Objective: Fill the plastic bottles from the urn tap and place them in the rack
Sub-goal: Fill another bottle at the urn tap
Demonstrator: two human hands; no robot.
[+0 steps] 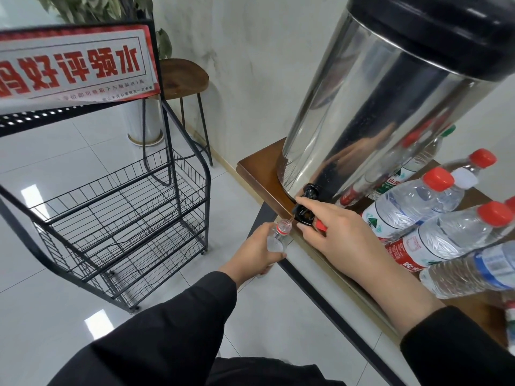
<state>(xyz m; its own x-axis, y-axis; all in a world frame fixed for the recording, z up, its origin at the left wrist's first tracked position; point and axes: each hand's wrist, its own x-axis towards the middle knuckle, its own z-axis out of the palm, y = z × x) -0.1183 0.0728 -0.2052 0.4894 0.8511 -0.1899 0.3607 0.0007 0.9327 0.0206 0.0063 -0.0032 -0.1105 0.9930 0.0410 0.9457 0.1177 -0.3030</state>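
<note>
Filling: one open plastic bottle sat under the urn tap, mouth right below the spout.
Left hand: fingers wrapped round the bottle body, neck and mouth sticking up clear of the fist.
Right hand: on the tap, index finger over the black lever, thumb under it; a red cap was tucked against the palm.
Bottle vs grip: held off the table edge, beside and just below the right hand, nearly touching it.
Technique: best to keep the mouth centred under the spout, bottle upright, and release the lever before the neck floods.
Fill level: couldn't tell, hand covered the body.
Urn: steel, on the table corner.
Rack: wire shelves bare, well to the left.
Spare bottles: capped, lying on the table right of the urn.
</note>
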